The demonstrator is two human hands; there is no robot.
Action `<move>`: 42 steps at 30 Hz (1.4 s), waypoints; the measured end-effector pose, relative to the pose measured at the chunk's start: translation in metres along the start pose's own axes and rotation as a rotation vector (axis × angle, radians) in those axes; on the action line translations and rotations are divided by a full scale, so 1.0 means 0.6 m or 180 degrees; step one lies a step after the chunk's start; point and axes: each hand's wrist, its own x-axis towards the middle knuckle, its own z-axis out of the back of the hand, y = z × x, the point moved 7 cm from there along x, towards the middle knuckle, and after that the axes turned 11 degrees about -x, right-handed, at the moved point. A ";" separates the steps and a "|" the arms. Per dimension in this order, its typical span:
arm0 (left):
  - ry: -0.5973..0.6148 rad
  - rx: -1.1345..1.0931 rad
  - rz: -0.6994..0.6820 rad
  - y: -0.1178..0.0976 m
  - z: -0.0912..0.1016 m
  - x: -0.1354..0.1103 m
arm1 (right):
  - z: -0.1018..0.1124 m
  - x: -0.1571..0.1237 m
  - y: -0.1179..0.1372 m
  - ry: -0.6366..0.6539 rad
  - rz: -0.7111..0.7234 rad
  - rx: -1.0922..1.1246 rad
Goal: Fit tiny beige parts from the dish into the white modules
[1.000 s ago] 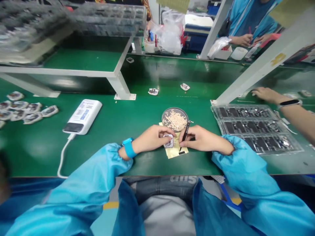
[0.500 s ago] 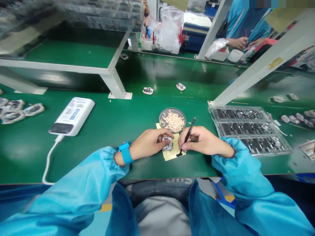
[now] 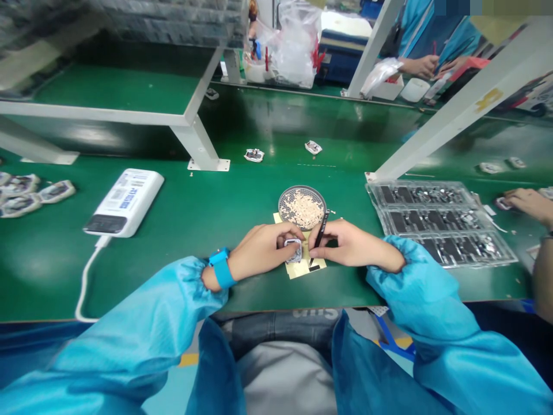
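My left hand (image 3: 270, 248) is closed on a small square watch case (image 3: 294, 251) with a pale rim and parts inside, thumb across it. In my right hand (image 3: 339, 242) is a pair of slim black tweezers (image 3: 320, 230), held like a pen with the tip pointing down. The tip is just right of the case, over a yellow paper sheet (image 3: 302, 271). A small black strip (image 3: 314, 268) lies on that sheet, close to the tip. Behind both hands sits a round, perforated dish (image 3: 281, 216) of small beige pieces (image 3: 305, 207).
A clear tray (image 3: 444, 225) of dark parts lies right; a white power bank (image 3: 125, 202) with a cable lies left. Pale-rimmed cases (image 3: 254, 155) are scattered about. Another person's hand (image 3: 531, 204) is at far right. Metal posts (image 3: 201, 144) rise from the bench.
My right hand has brought the tweezers left, off the black strip and nearer the watch case. Another person's hand has come in at the far right.
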 end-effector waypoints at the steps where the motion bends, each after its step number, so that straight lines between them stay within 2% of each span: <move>1: 0.0016 -0.0005 -0.0016 0.001 0.000 0.000 | 0.000 0.000 0.001 0.0001 0.0010 -0.0018; 4: 0.0079 -0.0017 -0.0054 0.002 0.001 -0.001 | 0.001 -0.005 0.010 0.0078 0.0079 0.0051; 6: 0.0139 -0.0063 -0.0083 0.002 0.001 -0.002 | 0.007 -0.009 0.023 -0.0008 0.0194 0.0227; 8: 0.0194 -0.0138 -0.0117 0.002 0.001 -0.003 | 0.024 -0.013 0.035 -0.0421 0.0352 0.0291; 11: 0.0227 -0.0257 -0.0138 0.004 0.000 -0.003 | 0.047 -0.022 0.048 -0.1211 0.0707 0.0025; 14: 0.0192 -0.0381 -0.0110 0.007 0.001 -0.003 | 0.046 -0.024 0.054 -0.1509 0.1106 -0.0264; 19: 0.0182 -0.0559 -0.0119 0.009 0.001 -0.002 | 0.036 -0.021 0.059 -0.1527 0.1367 -0.0509; 31: 0.0185 -0.0620 -0.0102 0.013 0.001 -0.003 | 0.034 -0.018 0.058 -0.1451 0.1351 -0.0675; 36: 0.0205 -0.0621 -0.0117 0.010 0.000 -0.002 | 0.030 -0.015 0.051 -0.1343 0.1208 -0.0684; 42: 0.0162 -0.0645 -0.0129 0.010 0.003 -0.004 | 0.031 -0.017 0.054 -0.1410 0.1196 -0.0743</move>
